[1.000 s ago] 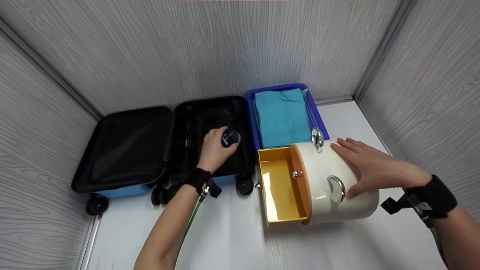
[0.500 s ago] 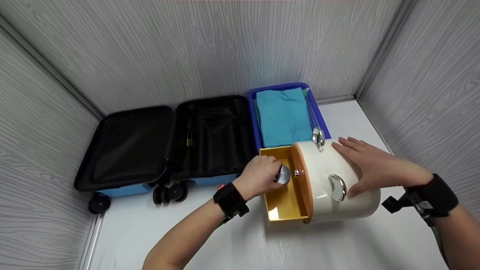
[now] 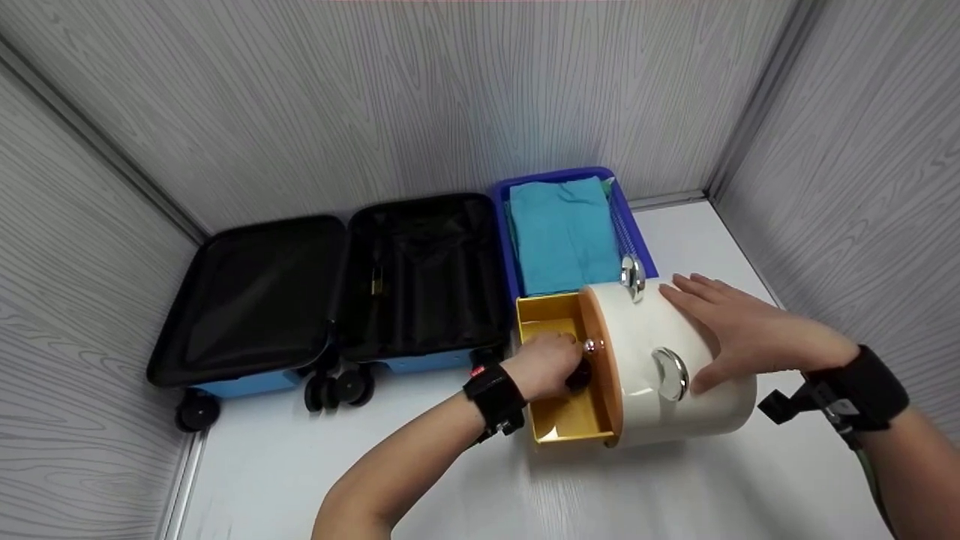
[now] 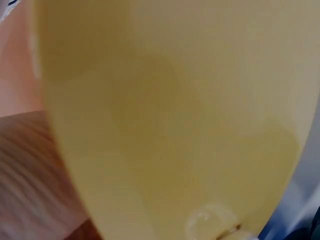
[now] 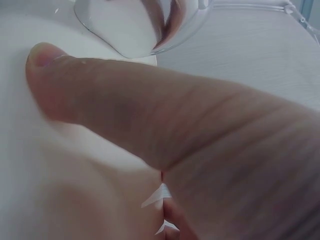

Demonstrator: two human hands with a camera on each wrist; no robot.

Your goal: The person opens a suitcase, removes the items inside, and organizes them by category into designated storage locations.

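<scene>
My left hand (image 3: 551, 364) is down inside the pulled-out yellow drawer (image 3: 551, 436). Its fingers curl round a small dark round container (image 3: 579, 375), mostly hidden by the hand. In the left wrist view the drawer's outer face (image 4: 175, 125) fills most of the picture, with part of the hand (image 4: 35, 175) behind it. The drawer belongs to a white rounded cabinet (image 3: 645, 405) with an orange front and shiny silver handles. My right hand (image 3: 750, 334) rests on the cabinet with spread fingers; its thumb (image 5: 100, 90) lies near a silver handle (image 5: 165, 25).
A suitcase lies unfolded to the left, its black shells (image 3: 262, 300) side by side on blue sides and black wheels. Behind the drawer stands a blue basket (image 3: 512, 255) with folded teal cloth (image 3: 566, 236). Grey wood-grain panels (image 3: 435, 97) enclose the white table (image 3: 247, 480).
My left hand has carried the dark round container from over the suitcase's right shell rightward and down into the yellow drawer. The right hand has stayed on the cabinet.
</scene>
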